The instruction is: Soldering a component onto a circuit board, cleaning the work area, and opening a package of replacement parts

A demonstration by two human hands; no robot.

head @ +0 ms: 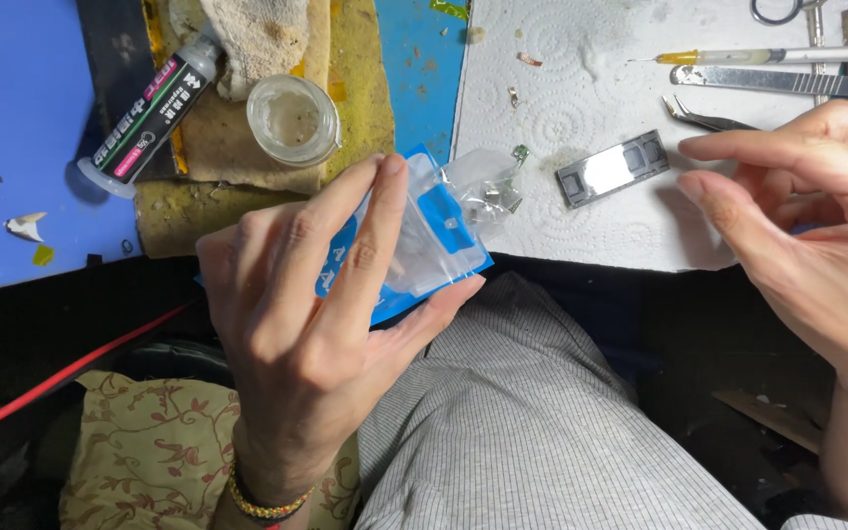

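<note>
Nearest, over the lap in grey striped cloth [532, 412], the left hand [316, 324] is clamped on a small blue-and-clear zip pouch [424, 236], thumb under its lower edge, fingers spread across the face; the pouch hangs just off the desk's near edge, its clear mouth tilted up toward the paper towel [581, 88]. Small metal bits show inside the clear part, too small to tell what. Right hand [807, 226] holds nothing, fingers apart and loosely curved, tips hovering near the towel's near right part. Judgement: the pouch is best kept mouth-up and pinched low, as now, so the bits don't slide out over the lap; any tipping-out belongs above the towel, not past the edge. On the towel, a small rectangular metal frame [612, 169] lies just beyond the right fingertips, apart from them. Farther back: curved tweezers [709, 118], a flat steel tool [777, 80], a syringe [768, 56] with a yellow hub. Far left, a small glass jar [293, 120] sits on a stained yellow cloth [355, 79] beside a black tube [154, 110]. Open room: the towel's middle, between pouch and frame; the far right edge is crowded with sharp tools.
</note>
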